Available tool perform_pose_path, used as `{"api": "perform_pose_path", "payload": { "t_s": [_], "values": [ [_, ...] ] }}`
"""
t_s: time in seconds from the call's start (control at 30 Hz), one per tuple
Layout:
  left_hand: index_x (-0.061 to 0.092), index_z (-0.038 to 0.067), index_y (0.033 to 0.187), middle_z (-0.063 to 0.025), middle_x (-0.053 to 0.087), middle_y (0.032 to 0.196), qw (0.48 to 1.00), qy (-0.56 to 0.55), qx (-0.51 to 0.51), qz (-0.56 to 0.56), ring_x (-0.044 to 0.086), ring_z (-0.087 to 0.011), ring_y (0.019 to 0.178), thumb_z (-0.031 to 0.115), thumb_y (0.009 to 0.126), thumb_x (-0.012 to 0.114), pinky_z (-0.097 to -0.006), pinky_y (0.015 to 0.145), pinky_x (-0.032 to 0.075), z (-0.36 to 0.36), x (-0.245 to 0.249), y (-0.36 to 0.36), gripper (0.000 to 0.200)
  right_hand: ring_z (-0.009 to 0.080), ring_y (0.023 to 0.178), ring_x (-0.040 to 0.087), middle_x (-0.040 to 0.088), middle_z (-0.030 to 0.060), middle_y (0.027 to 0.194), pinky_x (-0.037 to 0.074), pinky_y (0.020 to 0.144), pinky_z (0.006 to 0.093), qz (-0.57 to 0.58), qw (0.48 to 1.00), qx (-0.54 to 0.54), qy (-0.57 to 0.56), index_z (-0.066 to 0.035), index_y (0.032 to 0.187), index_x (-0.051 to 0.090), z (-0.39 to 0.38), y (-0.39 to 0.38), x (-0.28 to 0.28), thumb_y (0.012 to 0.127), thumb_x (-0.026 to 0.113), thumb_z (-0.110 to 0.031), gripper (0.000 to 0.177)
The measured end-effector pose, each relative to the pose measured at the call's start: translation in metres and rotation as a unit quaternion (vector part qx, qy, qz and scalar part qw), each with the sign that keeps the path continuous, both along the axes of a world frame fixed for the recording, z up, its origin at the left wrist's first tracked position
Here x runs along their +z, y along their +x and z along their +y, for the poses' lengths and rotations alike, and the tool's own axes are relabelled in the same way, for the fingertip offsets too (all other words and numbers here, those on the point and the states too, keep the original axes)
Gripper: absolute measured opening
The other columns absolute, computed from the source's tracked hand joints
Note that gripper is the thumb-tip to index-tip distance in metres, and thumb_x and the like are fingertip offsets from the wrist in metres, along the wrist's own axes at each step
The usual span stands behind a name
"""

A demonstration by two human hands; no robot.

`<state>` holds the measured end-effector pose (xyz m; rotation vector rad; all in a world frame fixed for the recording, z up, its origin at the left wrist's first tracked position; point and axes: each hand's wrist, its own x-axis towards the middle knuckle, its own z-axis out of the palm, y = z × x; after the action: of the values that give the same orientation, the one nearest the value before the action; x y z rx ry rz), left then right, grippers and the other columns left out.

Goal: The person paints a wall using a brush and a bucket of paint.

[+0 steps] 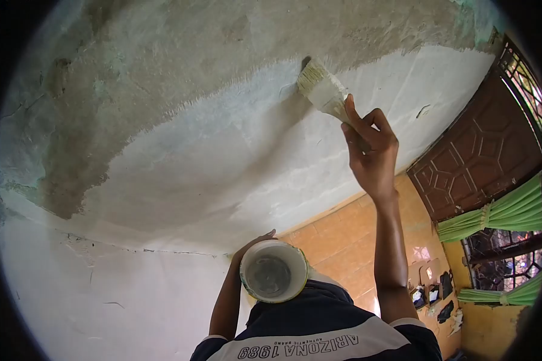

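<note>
Coating plaster wall point(180, 180) white, right hand point(372, 150) gripping paintbrush point(322, 89), left hand point(247, 249) clasping paint cup point(274, 271); roughly half done, grey far stretch point(138, 60) unpainted.

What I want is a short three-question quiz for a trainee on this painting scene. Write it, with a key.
1. True or false: the bristles of the paintbrush in the right hand touch the plaster.
2. What does the left hand hold? A: a roller. B: a paint pot. C: a scraper.
3. Fill in: the tied-back curtains beside the brown door are ___.
Key: 1 true; 2 B; 3 green.
</note>
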<state>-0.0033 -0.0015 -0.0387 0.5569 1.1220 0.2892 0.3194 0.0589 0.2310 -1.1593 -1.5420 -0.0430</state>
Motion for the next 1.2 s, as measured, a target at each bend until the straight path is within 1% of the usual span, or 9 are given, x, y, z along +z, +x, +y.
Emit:
{"api": "perform_pose_path", "payload": {
  "t_s": [0.2, 0.4, 0.53, 0.73, 0.8, 0.83, 0.9, 1.0, 1.2],
  "values": [
    [0.071, 0.006, 0.117, -0.0031, 0.072, 0.1, 0.999, -0.028, 0.017, 0.025, 0.069, -0.016, 0.09, 0.06, 0.098, 0.072, -0.0373, 0.086, 0.058, 0.004, 0.024, 0.006, 0.057, 0.0137, 0.061, 0.046, 0.047, 0.0057, 0.078, 0.042, 0.056, 0.0322, -0.091, 0.995, -0.016, 0.028, -0.017, 0.136, 0.076, -0.013, 0.021, 0.03, 0.089, 0.075, 0.011, 0.055],
    [0.072, 0.007, 0.117, -0.0039, 0.073, 0.101, 1.0, -0.015, 0.006, 0.002, 0.069, -0.0166, 0.092, 0.061, 0.098, 0.071, -0.039, 0.089, 0.057, 0.017, -0.008, 0.002, 0.057, 0.0126, 0.061, 0.047, 0.046, 0.0052, 0.079, 0.043, 0.056, 0.033, -0.149, 0.989, -0.013, 0.014, -0.016, 0.135, 0.076, 0.0, 0.018, 0.029, 0.089, 0.074, 0.011, 0.054],
    [0.073, 0.008, 0.117, -0.0046, 0.073, 0.102, 0.999, -0.012, 0.004, 0.033, 0.07, -0.0173, 0.093, 0.06, 0.099, 0.071, -0.0392, 0.09, 0.057, 0.019, 0.006, 0.008, 0.055, 0.0133, 0.061, 0.047, 0.046, 0.0053, 0.079, 0.043, 0.056, 0.0342, -0.163, 0.987, -0.012, 0.001, -0.016, 0.135, 0.076, -0.01, 0.024, 0.039, 0.09, 0.074, 0.01, 0.053],
    [0.073, 0.007, 0.119, -0.0056, 0.074, 0.103, 1.0, -0.018, -0.017, -0.015, 0.07, -0.0182, 0.094, 0.06, 0.099, 0.071, -0.0395, 0.091, 0.057, 0.024, 0.005, 0.007, 0.056, 0.0152, 0.062, 0.048, 0.047, 0.0054, 0.079, 0.043, 0.056, 0.0358, -0.134, 0.991, 0.01, 0.015, -0.016, 0.135, 0.076, -0.005, 0.021, 0.038, 0.089, 0.074, 0.011, 0.053],
    [0.066, 0.0, 0.135, -0.0088, 0.073, 0.112, 0.999, 0.027, -0.028, 0.028, 0.069, -0.0184, 0.099, 0.068, 0.101, 0.062, -0.0374, 0.094, 0.056, 0.022, 0.009, 0.01, 0.076, 0.0147, 0.061, 0.047, 0.046, 0.0051, 0.079, 0.043, 0.055, 0.0361, -0.135, 0.991, 0.006, -0.005, -0.015, 0.134, 0.076, 0.002, 0.021, 0.032, 0.088, 0.075, 0.011, 0.053],
    [0.066, 0.0, 0.135, -0.0088, 0.073, 0.112, 0.999, 0.028, -0.028, 0.028, 0.069, -0.0184, 0.099, 0.068, 0.101, 0.062, -0.0374, 0.094, 0.056, 0.023, 0.009, 0.01, 0.076, 0.0147, 0.061, 0.047, 0.046, 0.0051, 0.079, 0.043, 0.055, 0.0361, -0.136, 0.991, 0.006, -0.004, -0.015, 0.134, 0.076, -0.001, 0.022, 0.034, 0.088, 0.075, 0.011, 0.053],
    [0.072, 0.005, 0.12, -0.0054, 0.073, 0.102, 0.998, 0.03, -0.048, -0.033, 0.068, -0.0169, 0.091, 0.066, 0.102, 0.062, -0.0368, 0.089, 0.056, 0.026, 0.009, 0.008, 0.065, 0.0149, 0.062, 0.046, 0.046, 0.0052, 0.079, 0.042, 0.055, 0.0363, -0.146, 0.989, 0.024, -0.015, -0.016, 0.135, 0.076, -0.008, 0.026, 0.041, 0.087, 0.075, 0.011, 0.054],
    [0.073, 0.008, 0.111, -0.0038, 0.072, 0.098, 0.998, 0.038, -0.047, -0.024, 0.068, -0.0165, 0.089, 0.065, 0.103, 0.062, -0.0366, 0.087, 0.056, 0.028, 0.002, 0.008, 0.059, 0.0151, 0.063, 0.046, 0.046, 0.0059, 0.078, 0.043, 0.057, 0.037, -0.132, 0.991, 0.01, 0.012, -0.016, 0.134, 0.077, -0.012, 0.026, 0.046, 0.087, 0.075, 0.011, 0.054],
    [0.072, 0.006, 0.117, -0.0054, 0.072, 0.102, 0.999, 0.007, -0.036, -0.021, 0.068, -0.017, 0.092, 0.064, 0.102, 0.063, -0.0372, 0.089, 0.056, 0.027, -0.003, 0.007, 0.061, 0.0147, 0.063, 0.048, 0.048, 0.0053, 0.078, 0.043, 0.058, 0.0367, -0.174, 0.984, 0.024, -0.021, -0.016, 0.134, 0.077, 0.002, 0.034, 0.043, 0.087, 0.074, 0.012, 0.055]
  ]
}}
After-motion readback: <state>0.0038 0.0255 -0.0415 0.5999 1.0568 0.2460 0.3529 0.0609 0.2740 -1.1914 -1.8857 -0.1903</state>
